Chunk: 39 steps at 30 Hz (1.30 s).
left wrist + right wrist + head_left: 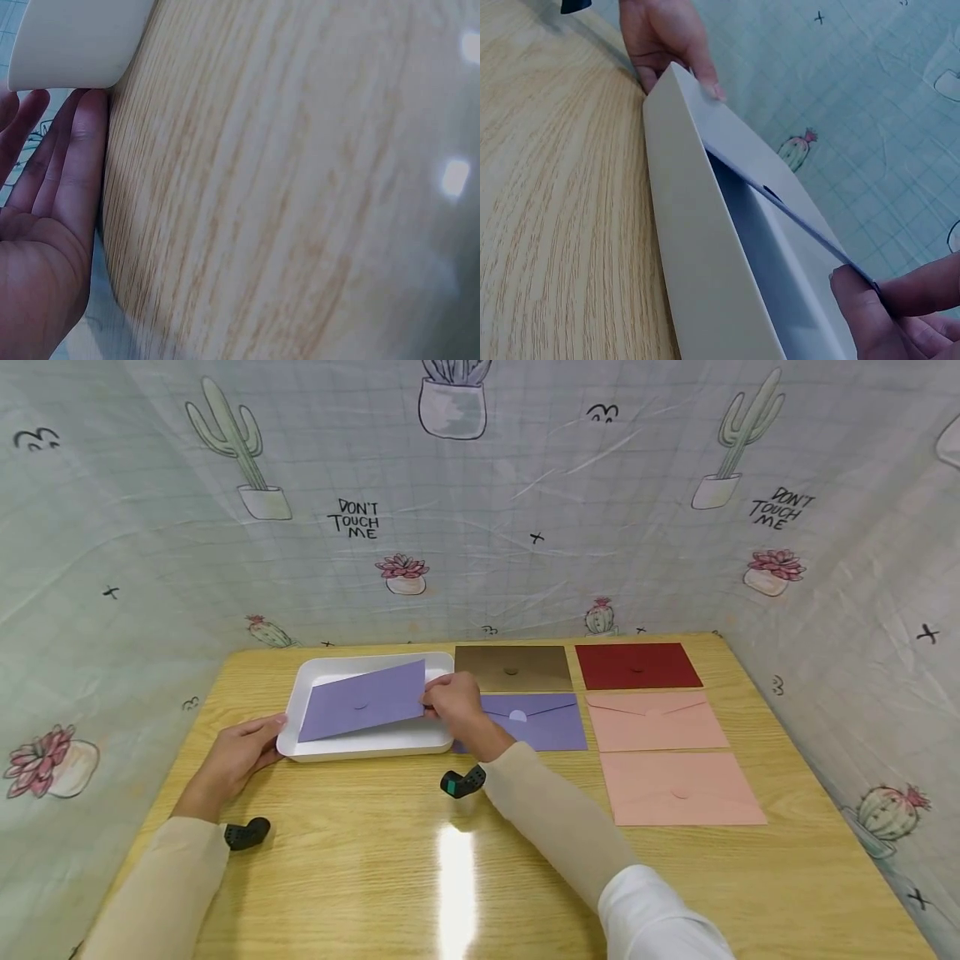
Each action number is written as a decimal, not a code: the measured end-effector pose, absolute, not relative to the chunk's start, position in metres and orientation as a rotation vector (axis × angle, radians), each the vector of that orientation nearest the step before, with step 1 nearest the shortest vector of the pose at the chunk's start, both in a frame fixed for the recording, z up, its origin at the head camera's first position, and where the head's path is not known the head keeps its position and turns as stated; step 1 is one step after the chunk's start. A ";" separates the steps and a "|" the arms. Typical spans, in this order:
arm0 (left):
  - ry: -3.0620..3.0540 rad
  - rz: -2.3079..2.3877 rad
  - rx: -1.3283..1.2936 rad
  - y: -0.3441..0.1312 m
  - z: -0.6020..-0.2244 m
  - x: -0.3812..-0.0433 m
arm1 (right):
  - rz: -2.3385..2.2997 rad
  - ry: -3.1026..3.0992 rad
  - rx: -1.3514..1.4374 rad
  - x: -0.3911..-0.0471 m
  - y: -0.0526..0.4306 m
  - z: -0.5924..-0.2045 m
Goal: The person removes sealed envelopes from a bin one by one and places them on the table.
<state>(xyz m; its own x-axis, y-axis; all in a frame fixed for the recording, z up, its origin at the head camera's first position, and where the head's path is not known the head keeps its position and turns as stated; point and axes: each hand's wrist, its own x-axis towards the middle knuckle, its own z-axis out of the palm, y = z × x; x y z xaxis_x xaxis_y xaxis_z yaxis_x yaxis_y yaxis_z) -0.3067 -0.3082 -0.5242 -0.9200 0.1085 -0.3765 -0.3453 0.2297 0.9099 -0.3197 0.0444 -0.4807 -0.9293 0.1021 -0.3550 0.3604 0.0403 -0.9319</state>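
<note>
A purple envelope (363, 700) lies slanted over the white tray (375, 752), its right end raised and its left end down in the tray. My right hand (456, 700) pinches that raised end between thumb and fingers, seen up close in the right wrist view as well. Beneath the tilted paper, the tray's floor shows. Against the tray's front left corner rests my left hand (243, 752), with fairly straight fingers (84, 142) touching the outer wall in the left wrist view.
Right of the tray lie a brown envelope (513, 662), a red envelope (637, 667), a second purple envelope (543, 731) partly behind my right hand, and two pink envelopes (652, 731), all flat on the wooden table (337, 860). A patterned curtain (480, 510) surrounds the table's back and sides.
</note>
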 end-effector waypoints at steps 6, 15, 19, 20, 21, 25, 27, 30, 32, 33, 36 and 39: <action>2.137 1.758 -0.202 -0.308 -0.523 -0.307 | -2.035 2.077 0.490 -0.319 0.049 -0.477; 2.147 1.737 -0.209 -0.307 -0.523 -0.307 | -2.089 2.036 0.476 -0.317 0.061 -0.469; 2.159 1.718 -0.207 -0.307 -0.524 -0.308 | -2.096 2.023 0.459 -0.313 0.067 -0.465; 2.161 1.715 -0.207 -0.307 -0.524 -0.308 | -2.103 2.016 0.453 -0.313 0.069 -0.464; 2.163 1.710 -0.208 -0.308 -0.524 -0.308 | -2.108 2.010 0.448 -0.312 0.070 -0.463; 2.170 1.696 -0.225 -0.308 -0.524 -0.308 | -2.140 1.985 0.423 -0.310 0.074 -0.460; 2.171 1.693 -0.231 -0.308 -0.524 -0.308 | -2.148 1.980 0.412 -0.309 0.076 -0.460; 2.162 1.712 -0.227 -0.307 -0.523 -0.308 | -2.155 1.976 0.404 -0.308 0.079 -0.458; 2.159 1.718 -0.227 -0.307 -0.523 -0.308 | -2.153 1.977 0.406 -0.307 0.080 -0.456; 2.160 1.717 -0.228 -0.307 -0.523 -0.308 | -2.152 1.975 0.406 -0.306 0.081 -0.456; 2.168 1.700 -0.238 -0.307 -0.523 -0.309 | -2.151 1.963 0.402 -0.304 0.083 -0.453; 2.168 1.694 -0.242 -0.308 -0.524 -0.310 | -2.162 1.942 0.393 -0.303 0.085 -0.452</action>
